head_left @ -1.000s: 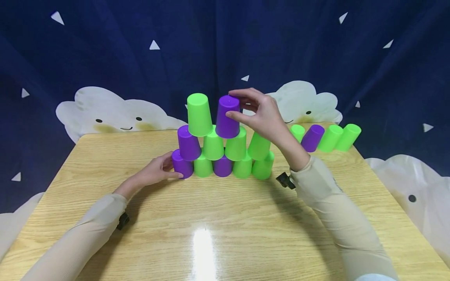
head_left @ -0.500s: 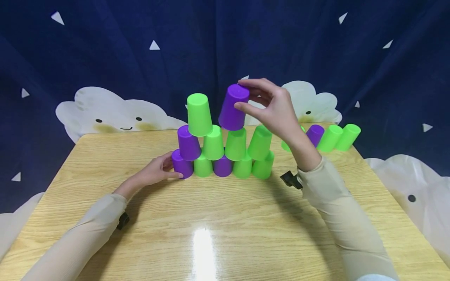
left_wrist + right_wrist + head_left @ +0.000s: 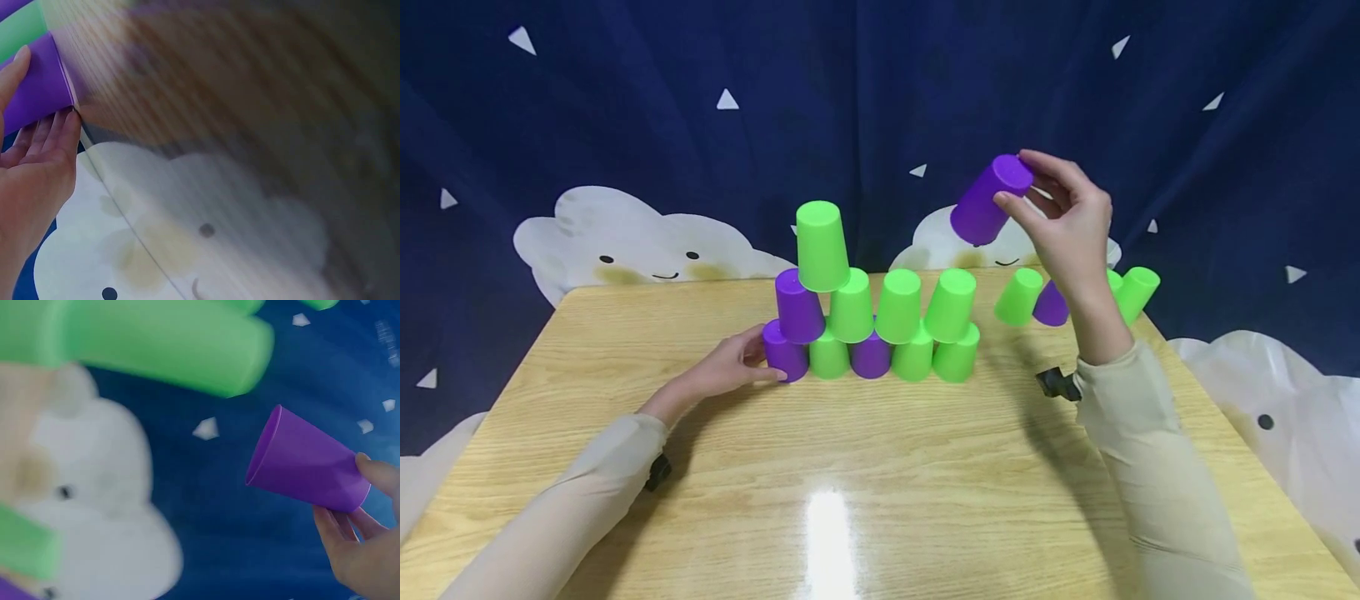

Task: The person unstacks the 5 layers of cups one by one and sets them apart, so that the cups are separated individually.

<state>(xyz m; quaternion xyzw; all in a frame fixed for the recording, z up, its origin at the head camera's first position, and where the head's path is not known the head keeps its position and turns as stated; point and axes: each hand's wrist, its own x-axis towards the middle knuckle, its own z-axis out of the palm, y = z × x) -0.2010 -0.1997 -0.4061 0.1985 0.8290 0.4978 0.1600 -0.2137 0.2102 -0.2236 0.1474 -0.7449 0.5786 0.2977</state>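
My right hand [image 3: 1071, 225] holds a purple cup [image 3: 988, 200] by its base end, thumb on one side and fingers on the other. That cup is mouth-down and tilted, up in the air right of the stack. In the right wrist view its open rim [image 3: 262, 447] points left. My left hand [image 3: 730, 367] grips the purple cup [image 3: 786, 354] at the left end of the bottom row, its thumb in front and fingers behind. Above the rows of upturned cups, one green cup [image 3: 822, 246] stands on the left of the second row, over a purple cup [image 3: 799, 306] and a green cup [image 3: 852, 306].
Farther right, upturned green and purple cups stand in a line, including a green cup [image 3: 1019, 297] and a purple cup [image 3: 1051, 306], partly hidden by my right arm. The wooden table [image 3: 737, 500] ends at a dark blue curtain [image 3: 662, 108] with white clouds.
My right hand has lifted the purple cup off the top of the stack and carried it up and to the right, tilting it. The left hand stays at its cup.
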